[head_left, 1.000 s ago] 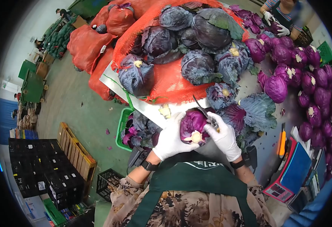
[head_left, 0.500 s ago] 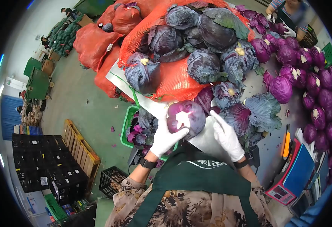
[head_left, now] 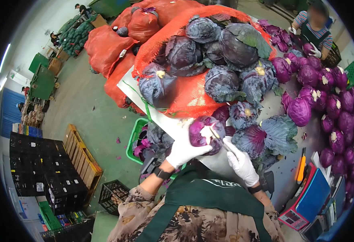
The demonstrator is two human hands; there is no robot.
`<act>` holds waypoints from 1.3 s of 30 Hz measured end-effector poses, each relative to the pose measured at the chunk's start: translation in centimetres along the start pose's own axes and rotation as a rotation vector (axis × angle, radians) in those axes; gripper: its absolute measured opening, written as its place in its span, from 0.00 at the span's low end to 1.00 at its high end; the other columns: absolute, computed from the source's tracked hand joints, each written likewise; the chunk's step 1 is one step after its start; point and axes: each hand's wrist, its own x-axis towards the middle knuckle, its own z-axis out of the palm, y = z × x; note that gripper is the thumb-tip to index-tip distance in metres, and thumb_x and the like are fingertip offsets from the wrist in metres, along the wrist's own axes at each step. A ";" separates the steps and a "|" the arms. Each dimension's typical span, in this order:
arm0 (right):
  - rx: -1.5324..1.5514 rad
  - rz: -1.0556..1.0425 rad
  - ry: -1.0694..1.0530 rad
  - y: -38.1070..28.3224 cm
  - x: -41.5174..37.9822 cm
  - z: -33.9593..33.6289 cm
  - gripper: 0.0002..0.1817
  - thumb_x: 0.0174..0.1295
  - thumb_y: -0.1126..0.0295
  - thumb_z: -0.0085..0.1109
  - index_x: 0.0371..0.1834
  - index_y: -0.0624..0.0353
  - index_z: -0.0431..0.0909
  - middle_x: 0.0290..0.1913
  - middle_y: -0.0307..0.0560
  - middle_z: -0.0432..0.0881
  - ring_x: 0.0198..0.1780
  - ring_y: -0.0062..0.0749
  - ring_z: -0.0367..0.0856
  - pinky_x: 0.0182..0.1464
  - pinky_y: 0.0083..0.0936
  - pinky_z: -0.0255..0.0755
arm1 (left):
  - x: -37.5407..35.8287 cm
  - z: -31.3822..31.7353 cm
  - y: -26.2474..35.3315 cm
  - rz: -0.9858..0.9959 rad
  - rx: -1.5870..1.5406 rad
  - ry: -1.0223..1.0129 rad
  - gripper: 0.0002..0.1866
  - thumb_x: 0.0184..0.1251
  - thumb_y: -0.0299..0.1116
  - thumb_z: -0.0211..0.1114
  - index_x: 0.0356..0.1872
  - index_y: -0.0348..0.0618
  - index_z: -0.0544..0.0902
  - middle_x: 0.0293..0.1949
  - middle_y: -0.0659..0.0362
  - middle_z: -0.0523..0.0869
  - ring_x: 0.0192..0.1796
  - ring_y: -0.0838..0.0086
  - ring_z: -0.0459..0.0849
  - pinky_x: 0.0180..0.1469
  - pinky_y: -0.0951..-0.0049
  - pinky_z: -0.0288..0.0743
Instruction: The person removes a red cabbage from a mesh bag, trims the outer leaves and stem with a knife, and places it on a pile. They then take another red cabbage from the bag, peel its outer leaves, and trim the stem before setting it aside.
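Note:
My left hand (head_left: 184, 146), in a white glove, is wrapped round the left and lower side of a trimmed red cabbage (head_left: 197, 130). The cabbage's pale cut stem end faces up. In my right hand (head_left: 243, 166), also gloved, is a knife (head_left: 221, 141), its blade lying against the stem end. Behind the cabbage, an untrimmed cabbage (head_left: 243, 115) with bluish outer leaves rests on the table. Loose outer leaves (head_left: 280, 133) lie to the right of my hands. Below left, a green crate (head_left: 133, 139) holds cut leaves.
An open red mesh sack (head_left: 191, 90) bears several untrimmed cabbages. Trimmed purple cabbages (head_left: 338, 121) are piled at the right. An orange utility knife (head_left: 301, 166) lies beside a blue folder (head_left: 313, 193). Across the table stands a co-worker (head_left: 314, 30). Black crates (head_left: 31, 161) and a pallet (head_left: 80, 157) stand left.
The knife blade has come from behind the cabbage onto its stem end. My left hand and the cabbage sit slightly lower and further right in view, and the cabbage looks turned.

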 end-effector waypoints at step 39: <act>-0.574 -0.016 0.142 -3.9 1.8 2.1 0.37 0.65 0.55 0.58 0.74 0.60 0.58 0.26 0.53 0.82 0.18 0.39 0.79 0.22 0.32 0.71 | -1.8 1.4 1.9 0.046 0.109 0.026 0.62 0.36 0.53 0.82 0.71 0.33 0.57 0.66 0.38 0.66 0.69 0.49 0.67 0.66 0.58 0.68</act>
